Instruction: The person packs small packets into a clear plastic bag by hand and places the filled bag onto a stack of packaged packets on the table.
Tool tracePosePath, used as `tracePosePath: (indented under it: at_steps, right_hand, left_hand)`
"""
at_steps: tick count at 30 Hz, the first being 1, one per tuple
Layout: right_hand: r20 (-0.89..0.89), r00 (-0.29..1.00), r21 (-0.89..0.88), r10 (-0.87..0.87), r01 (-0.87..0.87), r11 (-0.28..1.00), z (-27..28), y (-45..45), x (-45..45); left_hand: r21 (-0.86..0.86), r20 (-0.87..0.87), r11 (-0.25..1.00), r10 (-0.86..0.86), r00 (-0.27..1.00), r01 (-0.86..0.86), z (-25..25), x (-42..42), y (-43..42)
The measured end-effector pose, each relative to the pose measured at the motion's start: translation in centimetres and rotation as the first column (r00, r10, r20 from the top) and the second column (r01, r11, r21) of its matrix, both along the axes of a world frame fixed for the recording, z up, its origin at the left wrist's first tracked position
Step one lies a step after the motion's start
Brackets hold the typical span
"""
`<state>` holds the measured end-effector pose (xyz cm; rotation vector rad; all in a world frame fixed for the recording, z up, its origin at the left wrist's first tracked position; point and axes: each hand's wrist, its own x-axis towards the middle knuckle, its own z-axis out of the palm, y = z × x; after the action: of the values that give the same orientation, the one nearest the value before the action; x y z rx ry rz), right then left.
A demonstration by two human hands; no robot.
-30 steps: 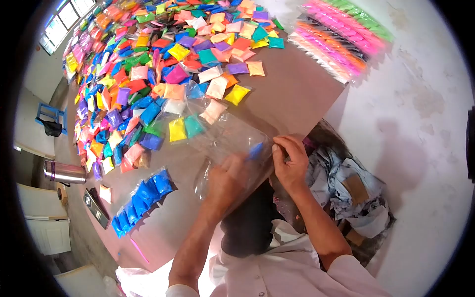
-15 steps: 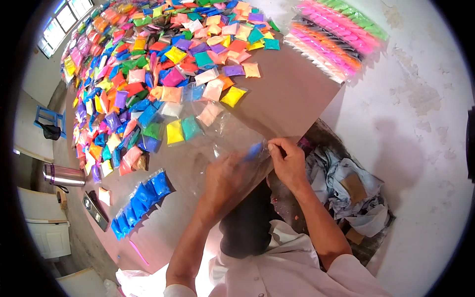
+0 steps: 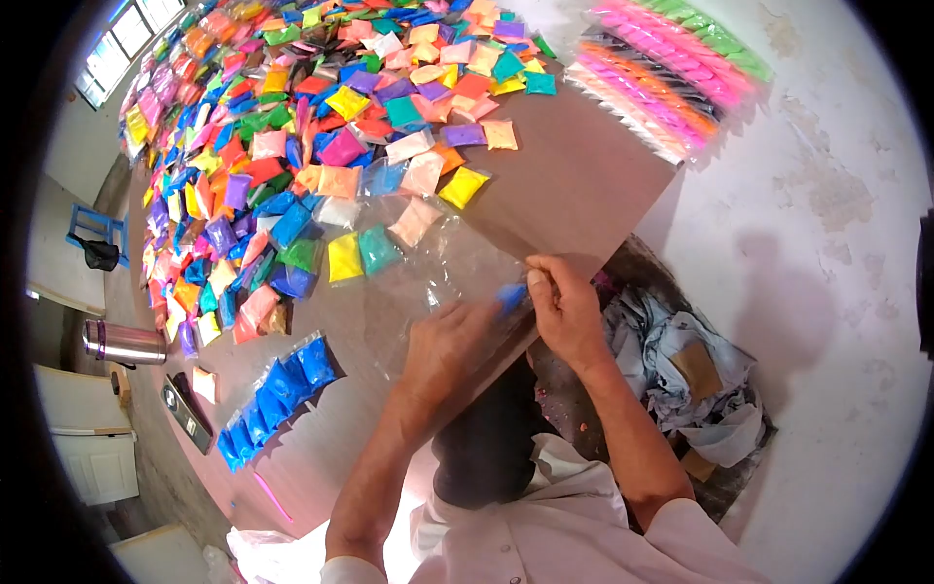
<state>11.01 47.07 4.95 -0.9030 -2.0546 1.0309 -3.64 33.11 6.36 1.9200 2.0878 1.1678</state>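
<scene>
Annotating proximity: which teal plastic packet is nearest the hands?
The square teal plastic packet immediately right of a square yellow plastic packet; other teal packets lie farther from the left hand.

The right hand (image 3: 564, 310) pinched a clear plastic bag (image 3: 440, 277) over the table (image 3: 574, 185); the left hand (image 3: 448, 350), blurred, was against it; coloured packets (image 3: 269, 146) lay heaped beyond.

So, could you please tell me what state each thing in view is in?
Clear plastic film: spread, wrinkled.
Right hand: fingertips pinched at the film's edge.
Left hand: at the film, fingers blurred.
Row of blue packets: filled, side by side.
Heap of coloured packets: filled, loosely piled.
Pale sheets: crumpled.
Metal flask: upright or lying, unclear.
</scene>
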Motion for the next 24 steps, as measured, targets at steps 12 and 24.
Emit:
tracePosePath:
  at_steps: [12,24]
  right_hand:
    - [-0.117,0.993,-0.168,-0.024,0.004,0.986,-0.5,-1.7,-1.0]
    - [-0.164,0.981,-0.145,-0.108,0.084,0.986,-1.7,-2.4,-1.4]
  left_hand:
    - [-0.153,0.220,0.987,0.090,0.971,-0.056,2.6,1.5,-0.1]
    - [0.012,0.188,0.996,0.088,0.978,-0.092,2.3,2.1,-1.1]
